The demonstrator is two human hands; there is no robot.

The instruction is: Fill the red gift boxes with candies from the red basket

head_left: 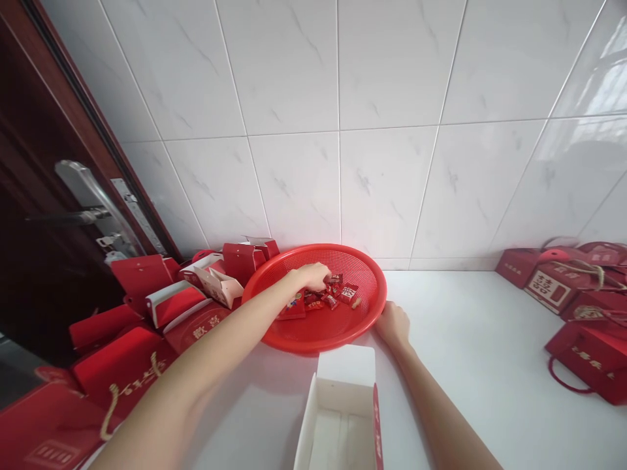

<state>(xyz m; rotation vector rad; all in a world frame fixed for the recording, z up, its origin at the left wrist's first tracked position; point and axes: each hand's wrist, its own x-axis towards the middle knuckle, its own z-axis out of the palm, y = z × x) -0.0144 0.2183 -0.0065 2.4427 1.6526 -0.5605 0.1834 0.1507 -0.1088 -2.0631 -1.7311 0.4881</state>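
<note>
Your left hand point(316, 276) is in the basket point(313, 334), fingers curled over the sweets point(331, 301) bunched on its floor; fingertips are hidden, so can't tell if it has hold of one. Your right hand point(393, 324) is half curled at the basket's right rim, probably to steady it against the other hand's rummaging; fingertips out of sight, can't tell if it grips or only rests. The box point(336, 395) sits mouth up on the table point(455, 339), just in front of the basket and between your arms point(438, 398), likely for a short reach; its near end is cut off by the frame. Left boxes point(200, 329): several flaps gape, some hidden behind your left arm, cropped at the corner. Right boxes point(556, 287): look closed, perhaps set apart to avoid mixing; cropped too, small print unreadable
</note>
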